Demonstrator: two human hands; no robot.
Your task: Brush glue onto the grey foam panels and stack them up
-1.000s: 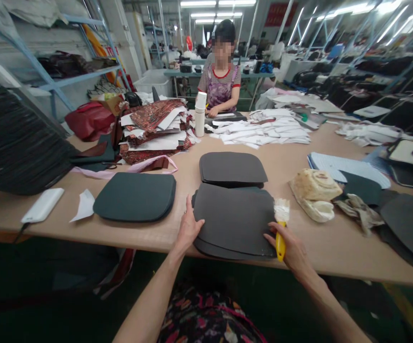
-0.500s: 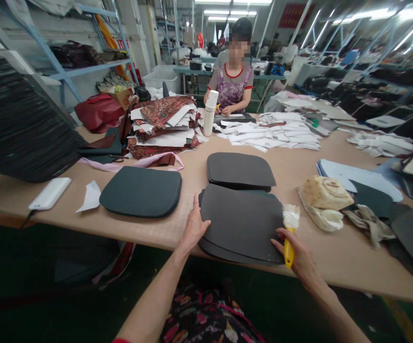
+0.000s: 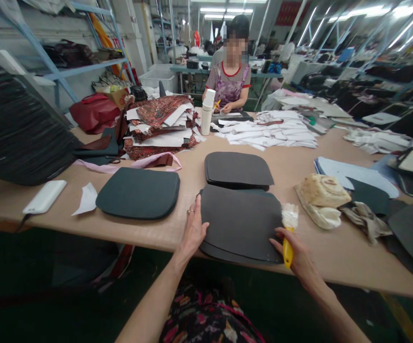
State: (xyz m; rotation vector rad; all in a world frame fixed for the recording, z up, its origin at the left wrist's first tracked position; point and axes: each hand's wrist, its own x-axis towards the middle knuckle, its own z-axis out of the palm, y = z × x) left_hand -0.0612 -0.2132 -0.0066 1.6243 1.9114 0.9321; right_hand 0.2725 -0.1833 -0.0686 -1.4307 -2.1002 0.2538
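A stack of dark grey rounded panels [image 3: 242, 221] lies at the table's front edge, its sheets slightly out of line. My left hand [image 3: 194, 227] is against the stack's left edge, fingers stretched out together and thumb apart, at the top sheet. At the right edge, my right hand [image 3: 294, 245] holds a paintbrush [image 3: 288, 252] with a yellow handle and whitish bristles pointing away from me. Thumb and fingertips of that hand also touch the panels. Just behind lies a second grey panel stack [image 3: 238, 169]. To the left is a dark green panel stack [image 3: 138, 193].
A white power bank-like device [image 3: 45, 196] and a paper scrap [image 3: 86, 199] lie left. Patterned pieces [image 3: 163, 126], a white bottle [image 3: 207, 114] and white strips [image 3: 266, 131] stand behind. A stained yellowish container [image 3: 322, 193] is right. A co-worker [image 3: 229, 83] works across the table.
The view has shifted slightly, moving the scene a little left. My left fingers are straighter and closer together along the stack's edge. The right hand keeps the paintbrush.
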